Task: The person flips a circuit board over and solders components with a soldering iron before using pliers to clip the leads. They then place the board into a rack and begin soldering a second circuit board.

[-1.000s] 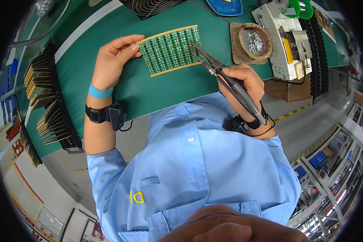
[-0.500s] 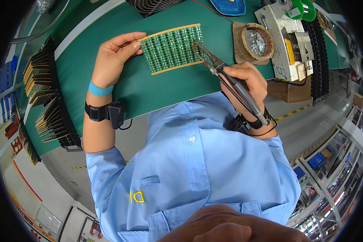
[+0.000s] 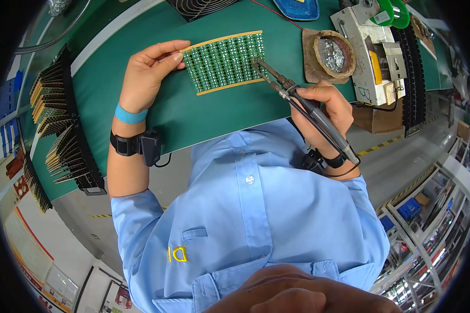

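A green circuit board panel (image 3: 222,65) with tan strips along its long edges is held over the green bench mat. My left hand (image 3: 154,70) pinches its left end between thumb and fingers. In my right hand (image 3: 326,107) is a soldering iron (image 3: 313,112) with a dark grey handle and a thin metal guide beside its tip. The iron's tip is over the right part of the panel; whether it touches the surface I cannot tell. Rows of small shiny solder points cover the panel.
A round pot of silvery solder scraps (image 3: 334,55) stands on a brown pad to the right. Beside it are a white metal box (image 3: 368,57) and green solder spools (image 3: 394,13). Black racks of circuit boards (image 3: 57,112) stand on the left. A fan (image 3: 201,8) and blue tray (image 3: 297,9) lie behind.
My right hand and the soldering iron have shifted slightly right and toward me, with the tip lower on the panel. The panel and my left hand have barely moved.
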`<state>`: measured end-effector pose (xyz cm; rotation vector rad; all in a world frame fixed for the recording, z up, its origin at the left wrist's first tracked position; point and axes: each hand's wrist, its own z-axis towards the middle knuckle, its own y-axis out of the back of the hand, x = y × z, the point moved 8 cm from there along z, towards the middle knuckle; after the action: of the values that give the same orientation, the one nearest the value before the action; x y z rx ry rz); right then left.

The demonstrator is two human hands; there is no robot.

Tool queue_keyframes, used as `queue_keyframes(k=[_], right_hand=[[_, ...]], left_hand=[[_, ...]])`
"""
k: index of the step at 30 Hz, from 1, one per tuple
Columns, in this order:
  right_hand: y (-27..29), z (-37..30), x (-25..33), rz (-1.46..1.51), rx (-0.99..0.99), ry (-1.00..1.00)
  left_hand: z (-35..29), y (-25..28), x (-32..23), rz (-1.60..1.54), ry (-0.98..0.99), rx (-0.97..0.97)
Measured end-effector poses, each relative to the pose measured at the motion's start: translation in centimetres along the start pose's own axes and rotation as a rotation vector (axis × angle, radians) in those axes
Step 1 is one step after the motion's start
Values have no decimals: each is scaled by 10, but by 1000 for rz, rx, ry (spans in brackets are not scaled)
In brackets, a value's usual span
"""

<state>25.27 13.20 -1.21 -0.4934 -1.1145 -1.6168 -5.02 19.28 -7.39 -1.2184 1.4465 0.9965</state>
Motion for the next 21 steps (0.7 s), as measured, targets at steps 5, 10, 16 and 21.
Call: queue_keyframes(k=[5, 10, 16, 21], right_hand=[[11, -10, 1, 21, 47, -55], [42, -27, 0, -69, -155, -2], [69, -40, -8, -254, -452, 23], [32, -14, 8, -81, -55, 53]], left_hand=[[1, 1, 3, -5, 14, -9], [0, 2, 4, -13, 34, -25], [2, 2, 3, -16, 25, -12], [1, 3, 4, -13, 13, -9]])
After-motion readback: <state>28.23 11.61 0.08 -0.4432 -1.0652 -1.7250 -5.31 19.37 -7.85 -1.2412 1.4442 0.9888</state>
